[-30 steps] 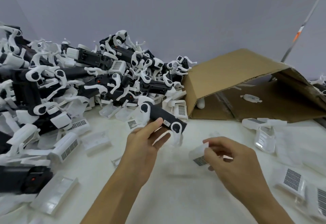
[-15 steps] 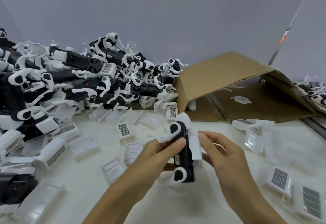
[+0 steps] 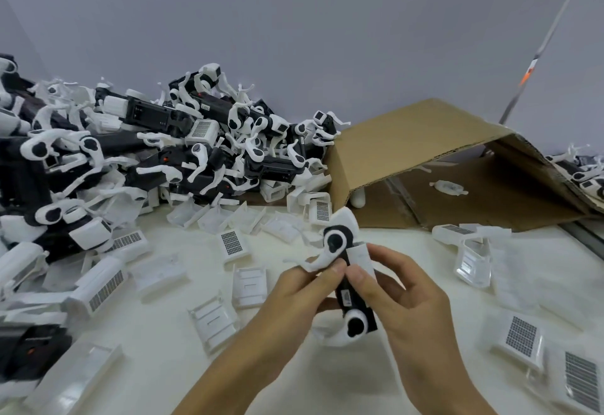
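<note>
A black-and-white plastic device (image 3: pixel 347 297) stands roughly upright above the white table, held between both hands. My left hand (image 3: pixel 294 303) grips its left side, thumb against a curved white arm of the device. My right hand (image 3: pixel 402 303) pinches a small white clip-on cover (image 3: pixel 361 259) against the device's right side. The device's lower end with a round black pad shows below the fingers.
A big heap of like black-and-white devices (image 3: pixel 137 159) fills the left and back. Loose white covers (image 3: pixel 214 318) lie scattered around the hands and at the right (image 3: pixel 523 337). An open cardboard box (image 3: pixel 434 153) lies on its side behind.
The left hand turned the device from lying across to upright and brought it nearer. The right hand carried the white cover over and set it against the device's side.
</note>
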Motion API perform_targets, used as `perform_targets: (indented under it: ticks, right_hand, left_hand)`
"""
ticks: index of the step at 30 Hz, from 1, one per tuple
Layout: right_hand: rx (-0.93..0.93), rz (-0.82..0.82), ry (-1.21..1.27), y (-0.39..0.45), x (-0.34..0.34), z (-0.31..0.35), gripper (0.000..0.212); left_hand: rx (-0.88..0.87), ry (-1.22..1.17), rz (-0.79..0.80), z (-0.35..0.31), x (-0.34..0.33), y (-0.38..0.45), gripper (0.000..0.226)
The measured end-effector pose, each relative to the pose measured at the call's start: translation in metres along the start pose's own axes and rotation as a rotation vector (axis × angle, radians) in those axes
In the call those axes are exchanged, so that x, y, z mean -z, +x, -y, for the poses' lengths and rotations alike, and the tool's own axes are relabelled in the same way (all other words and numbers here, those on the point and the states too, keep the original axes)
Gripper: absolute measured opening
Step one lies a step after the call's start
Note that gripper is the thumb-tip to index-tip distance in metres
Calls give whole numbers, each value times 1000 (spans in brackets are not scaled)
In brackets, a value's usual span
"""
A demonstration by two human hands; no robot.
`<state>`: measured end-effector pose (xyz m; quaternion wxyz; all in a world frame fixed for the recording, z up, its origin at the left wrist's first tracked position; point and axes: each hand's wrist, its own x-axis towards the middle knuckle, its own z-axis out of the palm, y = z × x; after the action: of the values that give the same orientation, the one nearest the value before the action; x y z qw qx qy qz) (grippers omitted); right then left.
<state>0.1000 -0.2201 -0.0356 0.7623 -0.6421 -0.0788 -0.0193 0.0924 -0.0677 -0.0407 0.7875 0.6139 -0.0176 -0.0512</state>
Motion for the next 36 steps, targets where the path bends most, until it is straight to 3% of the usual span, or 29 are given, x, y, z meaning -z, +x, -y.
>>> perform_targets:
  ticks: [4, 9, 12, 18, 21, 24, 28, 33, 36]
  right_hand:
    - [2, 16, -10, -2, 0, -1, 44]
    - [7, 158, -59, -3, -7, 1, 41]
    - [17, 104, -96, -3, -5, -4, 50]
    - [291, 56, -483, -9, -4, -4, 62]
    - [212, 69, -289, -4, 0, -4, 57]
    - [40, 49, -32, -1, 1, 1, 37]
    - [-52, 143, -91, -2, -3, 5, 35]
    - [58, 99, -141, -1, -1, 5, 34]
    - [22, 123, -89, 0, -1, 5, 32]
  left_hand:
    - [-23, 26, 20, 6, -7, -2, 28]
    - [-39, 27, -111, 2, -2, 0, 35]
    - [-69, 51, -193, -1, 2, 1, 31]
    - [-147, 137, -142, -3, -3, -3, 29]
    - [-187, 82, -119, -6, 0, -3, 28]
    - [-235, 59, -38, -7, 0, -6, 32]
    - [-239, 80, -13, -3, -6, -8, 26]
    - [-223, 91, 6, -1, -6, -7, 29]
    - [-219, 145, -13, 1, -11, -7, 30]
